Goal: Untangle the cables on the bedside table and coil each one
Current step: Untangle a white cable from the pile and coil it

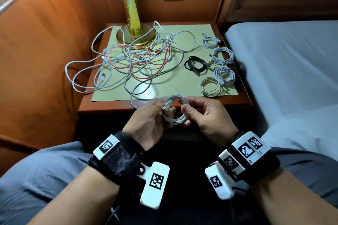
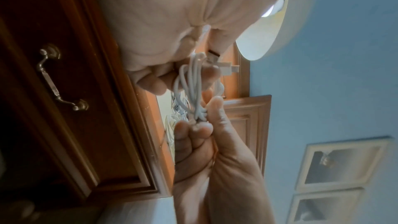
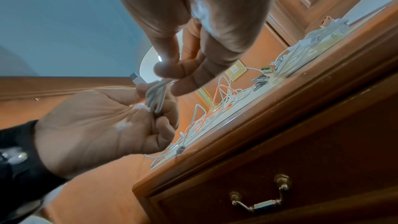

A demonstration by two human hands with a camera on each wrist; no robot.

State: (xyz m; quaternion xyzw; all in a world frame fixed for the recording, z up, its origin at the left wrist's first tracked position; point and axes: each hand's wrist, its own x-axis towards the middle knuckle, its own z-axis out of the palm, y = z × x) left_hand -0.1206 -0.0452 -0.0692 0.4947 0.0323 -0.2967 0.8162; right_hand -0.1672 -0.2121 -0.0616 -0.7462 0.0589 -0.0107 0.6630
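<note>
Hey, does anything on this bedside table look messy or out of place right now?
Yes. A tangle of white and red cables sprawls around the lamp base, with loops hanging off the table's left edge.

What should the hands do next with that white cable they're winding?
Probably wind in the loose tail: the half-wound white cable coil sits between the left hand and right hand, but a strand still trails to the tangled pile of white and red cables.

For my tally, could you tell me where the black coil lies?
In the head view, the black coil lies right of the tangle, beside the white coils.
</note>
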